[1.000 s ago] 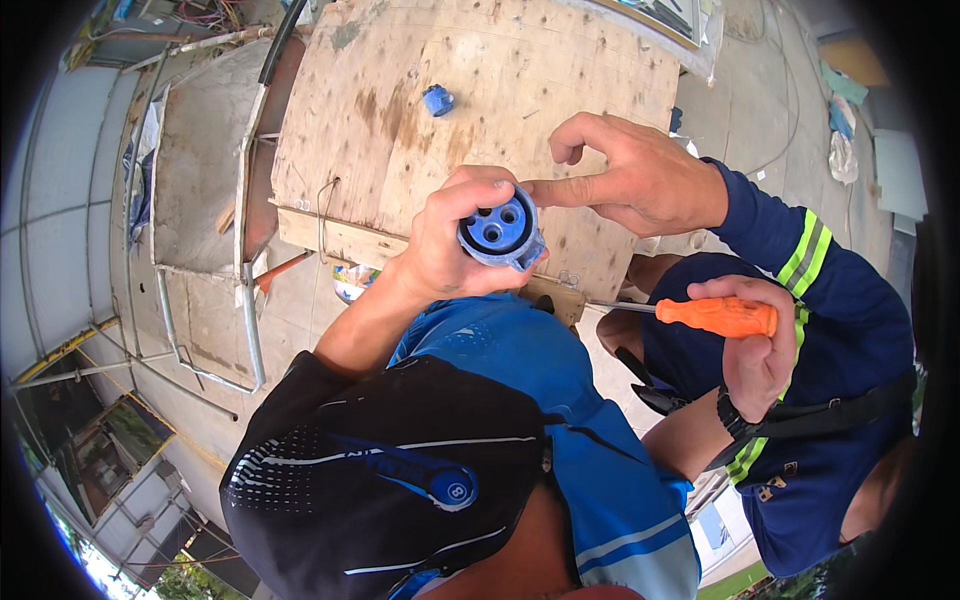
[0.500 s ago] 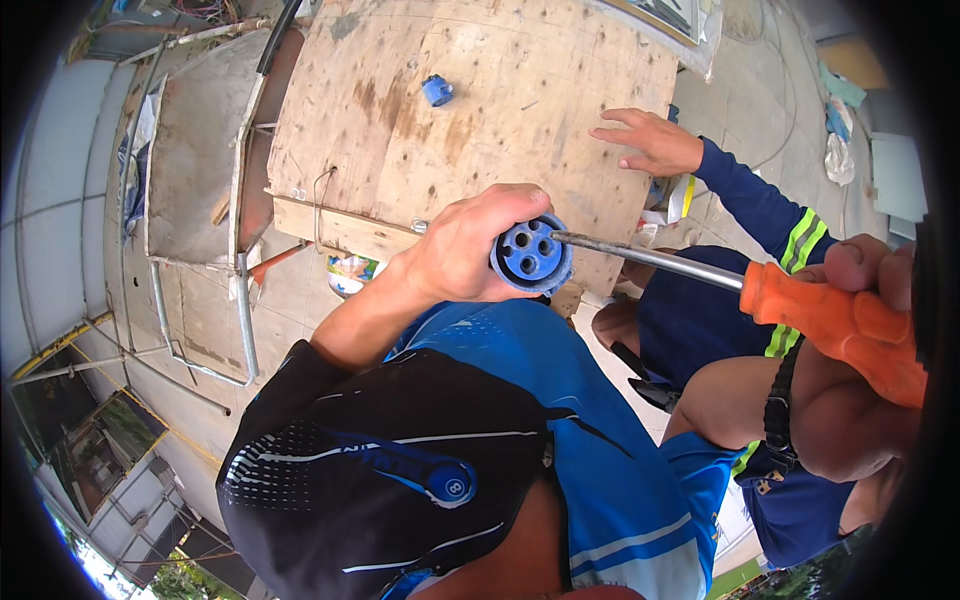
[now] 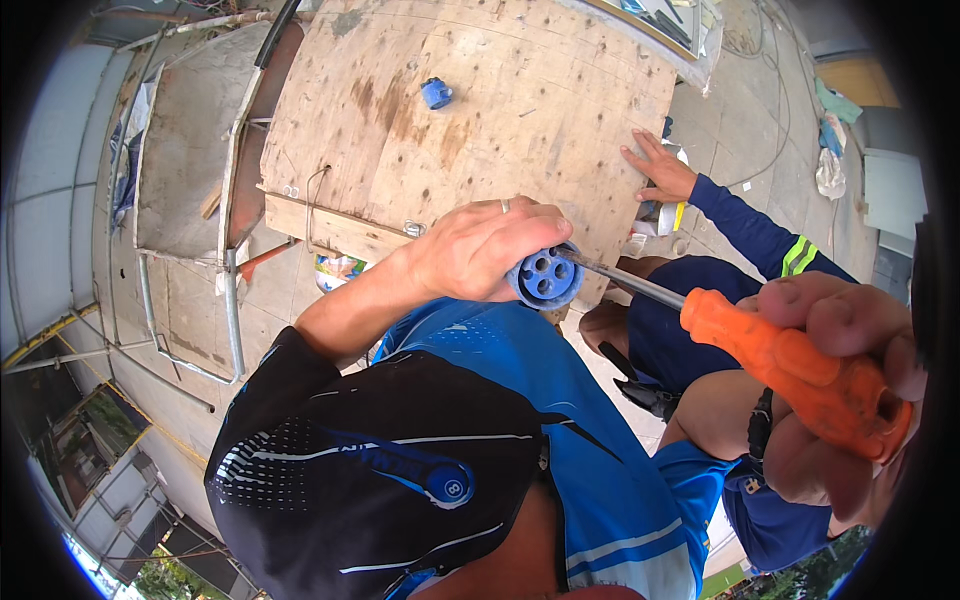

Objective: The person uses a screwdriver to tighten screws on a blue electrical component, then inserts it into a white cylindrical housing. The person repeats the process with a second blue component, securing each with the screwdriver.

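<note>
My left hand (image 3: 475, 248) is closed around a blue round industrial plug (image 3: 546, 278), its face with several holes turned toward me. In my right hand (image 3: 845, 335), at the right edge, is a screwdriver (image 3: 765, 345) with an orange handle and a metal shaft. The shaft points left, and its tip meets the upper right of the plug's face; how deep it sits in a hole I cannot tell. A second small blue plug part (image 3: 436, 93) lies beyond on the plywood table top (image 3: 560, 90).
A co-worker in a navy sleeve with reflective stripes (image 3: 800, 255) is close on the right, one hand (image 3: 662, 168) at the table's right edge. A metal-framed cart (image 3: 190, 150) stands at left. A tray with tools (image 3: 660, 20) is at the far right corner.
My left hand and the plug have shifted slightly right. The screwdriver handle has swung left and down, tilting the shaft more steeply. The co-worker's hand has moved right, toward the table's edge.
</note>
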